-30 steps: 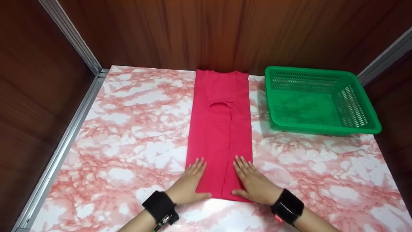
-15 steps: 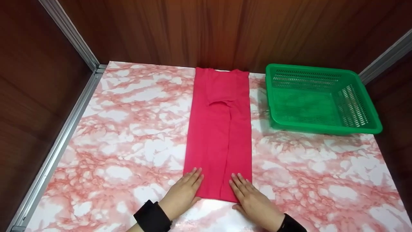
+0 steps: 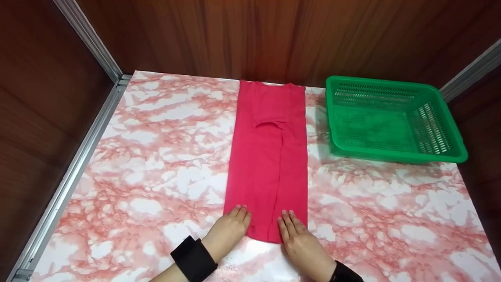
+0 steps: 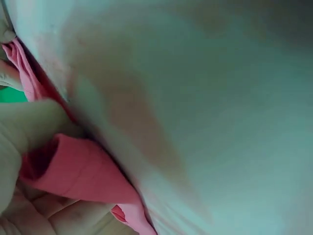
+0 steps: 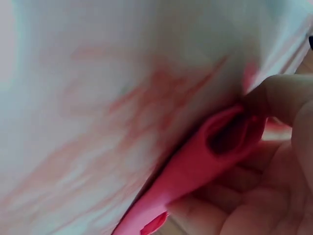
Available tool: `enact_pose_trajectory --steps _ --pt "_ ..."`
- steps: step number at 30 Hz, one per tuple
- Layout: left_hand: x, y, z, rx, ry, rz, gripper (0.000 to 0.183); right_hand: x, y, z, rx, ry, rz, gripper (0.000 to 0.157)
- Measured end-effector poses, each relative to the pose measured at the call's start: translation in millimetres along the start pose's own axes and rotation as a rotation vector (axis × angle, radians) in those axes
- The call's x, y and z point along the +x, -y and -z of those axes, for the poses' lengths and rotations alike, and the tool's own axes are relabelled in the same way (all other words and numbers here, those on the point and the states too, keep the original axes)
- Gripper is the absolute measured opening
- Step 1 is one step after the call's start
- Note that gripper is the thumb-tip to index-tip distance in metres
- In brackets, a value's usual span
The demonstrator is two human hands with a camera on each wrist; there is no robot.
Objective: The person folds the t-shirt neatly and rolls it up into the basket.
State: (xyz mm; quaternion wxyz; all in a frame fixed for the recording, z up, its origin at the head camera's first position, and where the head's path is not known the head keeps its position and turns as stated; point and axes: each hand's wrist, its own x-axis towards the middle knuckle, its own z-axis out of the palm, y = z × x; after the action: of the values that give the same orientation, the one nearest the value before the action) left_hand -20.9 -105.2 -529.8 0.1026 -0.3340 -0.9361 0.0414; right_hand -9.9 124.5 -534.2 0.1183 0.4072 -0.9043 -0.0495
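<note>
A red T-shirt [image 3: 266, 168], folded into a long strip, lies flat from the back wall toward the front of the table. My left hand [image 3: 227, 232] grips its near left corner, fingers on top. In the left wrist view the thumb is tucked beneath the red cloth [image 4: 85, 171], which bulges up in a loop. At the near right corner my right hand [image 3: 303, 243] pinches the hem in the same way. The right wrist view shows the thumb at a rolled opening of the cloth [image 5: 190, 169], with the fingers along its other side.
A green plastic basket [image 3: 375, 150] with slotted sides stands at the back right, apart from the shirt. Brown wood-grain panels [image 3: 188, 39] enclose the back and sides. The red-and-white marbled tabletop [image 3: 156, 164] shows on both sides of the shirt.
Both hands have slid from lying flat on the shirt's lower part to its near edge. Their thumbs have gone under the hem, and the fingers now take hold of it.
</note>
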Motion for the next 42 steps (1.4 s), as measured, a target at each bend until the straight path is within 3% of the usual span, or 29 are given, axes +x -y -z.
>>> enact_pose_trajectory --steps 7,12,19,25,35,39,42 --pt "5.0 1.0 -1.0 -0.066 -0.051 0.060 0.027 9 10 -2.5 0.028 -0.018 -0.108 0.058" --pt "4.3 1.8 -1.6 -0.077 -0.100 0.085 0.022 14 10 -2.7 -0.021 -0.031 -0.084 0.041" --pt "-3.9 0.0 -0.9 -0.047 -0.044 0.058 0.027 10 -1 -3.4 -0.013 -0.093 -0.036 0.032" --pt "-11.6 -9.7 2.8 -0.066 -0.005 0.046 0.026 -1 -10 3.7 0.072 -0.075 -0.007 0.029" --pt "-19.6 -12.3 23.5 -0.318 0.040 -0.015 0.006 -19 -21 30.0 0.329 0.132 0.014 0.031" --pt "-18.3 -5.8 33.5 -0.476 0.142 -0.031 0.007 -21 -27 37.8 0.444 0.189 0.012 0.029" --pt "-11.8 1.2 40.6 -0.572 0.221 -0.031 0.010 -19 -34 41.1 0.509 0.177 0.018 0.021"
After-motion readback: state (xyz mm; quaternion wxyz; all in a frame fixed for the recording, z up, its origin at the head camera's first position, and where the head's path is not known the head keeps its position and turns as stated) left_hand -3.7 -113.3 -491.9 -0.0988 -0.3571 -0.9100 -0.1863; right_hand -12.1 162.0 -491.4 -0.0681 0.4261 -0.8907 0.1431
